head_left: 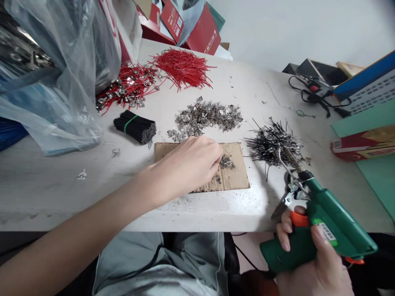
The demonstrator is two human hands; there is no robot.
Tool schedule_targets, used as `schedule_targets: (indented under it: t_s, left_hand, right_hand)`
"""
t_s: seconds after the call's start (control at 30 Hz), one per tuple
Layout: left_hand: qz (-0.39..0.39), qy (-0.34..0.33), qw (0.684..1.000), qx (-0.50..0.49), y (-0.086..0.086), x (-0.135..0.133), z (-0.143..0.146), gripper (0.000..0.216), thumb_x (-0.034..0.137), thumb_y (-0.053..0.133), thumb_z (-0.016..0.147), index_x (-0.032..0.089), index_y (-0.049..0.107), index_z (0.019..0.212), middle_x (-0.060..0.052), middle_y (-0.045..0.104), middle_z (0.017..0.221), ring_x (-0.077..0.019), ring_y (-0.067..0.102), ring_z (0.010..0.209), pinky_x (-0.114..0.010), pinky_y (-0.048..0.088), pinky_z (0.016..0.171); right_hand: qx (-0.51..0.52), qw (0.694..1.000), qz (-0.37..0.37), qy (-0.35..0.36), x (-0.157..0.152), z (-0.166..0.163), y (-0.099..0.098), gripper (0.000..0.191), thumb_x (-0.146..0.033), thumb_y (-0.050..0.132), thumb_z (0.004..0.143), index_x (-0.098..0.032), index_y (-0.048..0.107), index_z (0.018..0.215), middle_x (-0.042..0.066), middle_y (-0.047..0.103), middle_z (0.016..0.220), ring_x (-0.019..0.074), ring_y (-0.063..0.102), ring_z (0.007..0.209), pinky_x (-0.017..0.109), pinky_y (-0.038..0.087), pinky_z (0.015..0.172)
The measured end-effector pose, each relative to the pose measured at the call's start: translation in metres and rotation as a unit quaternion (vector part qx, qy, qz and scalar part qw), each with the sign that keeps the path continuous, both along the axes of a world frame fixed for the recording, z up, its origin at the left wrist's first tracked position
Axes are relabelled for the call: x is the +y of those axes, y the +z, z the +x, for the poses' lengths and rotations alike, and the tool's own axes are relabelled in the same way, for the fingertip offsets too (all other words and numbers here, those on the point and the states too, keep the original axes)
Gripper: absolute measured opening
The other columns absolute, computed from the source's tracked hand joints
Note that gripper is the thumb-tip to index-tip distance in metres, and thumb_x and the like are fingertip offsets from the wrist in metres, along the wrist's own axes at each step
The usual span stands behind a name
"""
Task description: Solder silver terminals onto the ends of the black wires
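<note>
My left hand (199,158) is over a scorched piece of cardboard (239,174), its fingers curled closed; whatever they pinch is hidden behind the knuckles. A small metal clip (227,163) lies on the cardboard just right of the fingers. Around the pistol grip of a green soldering gun (338,220) my right hand (317,250) is closed, the index finger by the orange trigger. The gun's tip points up and left, in front of a pile of black wires with metal ends (274,142). Behind the cardboard is a heap of small metal clips (210,115).
A bundle of black wires (135,126) in a green band lies left of the cardboard. Red wires (183,68) are piled behind, beside red wires with metal ends (131,84). Plastic bags (70,53) stand at left. A corded device (314,88) and boxes sit at right.
</note>
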State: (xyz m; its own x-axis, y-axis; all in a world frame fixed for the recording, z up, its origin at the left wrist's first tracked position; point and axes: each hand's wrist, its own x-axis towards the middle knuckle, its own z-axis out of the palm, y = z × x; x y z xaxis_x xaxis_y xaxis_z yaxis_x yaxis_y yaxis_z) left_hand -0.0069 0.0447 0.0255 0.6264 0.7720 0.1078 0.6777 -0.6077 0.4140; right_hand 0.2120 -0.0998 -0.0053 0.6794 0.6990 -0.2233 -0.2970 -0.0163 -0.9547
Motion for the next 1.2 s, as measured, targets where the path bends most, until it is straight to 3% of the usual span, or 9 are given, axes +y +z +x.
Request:
schedule_targets:
  t_s: [0.37, 0.87, 1.2]
  left_hand:
    - [-0.003, -0.003, 1.0, -0.008, 0.0, -0.0006, -0.0006, 0.019, 0.012, 0.054, 0.091, 0.015, 0.066, 0.077, -0.005, 0.068, 0.079, -0.0156, 0.062, 0.07, -0.031, 0.044, 0.065]
    - [0.001, 0.0, 1.0, -0.008, -0.0003, -0.0016, -0.0013, 0.019, 0.012, 0.053, 0.09, 0.015, 0.065, 0.077, -0.005, 0.068, 0.079, -0.0158, 0.062, 0.071, -0.032, 0.043, 0.065]
    - [-0.008, 0.012, 1.0, -0.002, 0.0012, -0.0005, 0.0005, 0.018, 0.012, 0.054, 0.089, 0.015, 0.065, 0.076, -0.005, 0.067, 0.08, -0.0145, 0.06, 0.067, -0.031, 0.042, 0.062]
  right_hand:
    - [0.006, 1.0, 0.014, -0.004, 0.0002, -0.0009, -0.0003, 0.036, -0.037, 0.078, 0.073, -0.018, 0.063, 0.1, 0.006, 0.05, 0.095, 0.0108, 0.047, 0.063, 0.016, 0.036, 0.04]
    - [-0.006, 0.999, 0.032, -0.008, 0.0024, -0.0036, -0.0007, 0.025, -0.034, 0.076, 0.075, -0.017, 0.068, 0.092, 0.005, 0.05, 0.094, 0.0108, 0.049, 0.064, 0.016, 0.036, 0.038]
    - [-0.034, 0.997, 0.074, 0.015, 0.0008, -0.0022, -0.0037, 0.023, -0.028, 0.069, 0.083, -0.015, 0.067, 0.102, 0.008, 0.053, 0.098, 0.0125, 0.052, 0.067, 0.018, 0.036, 0.037]
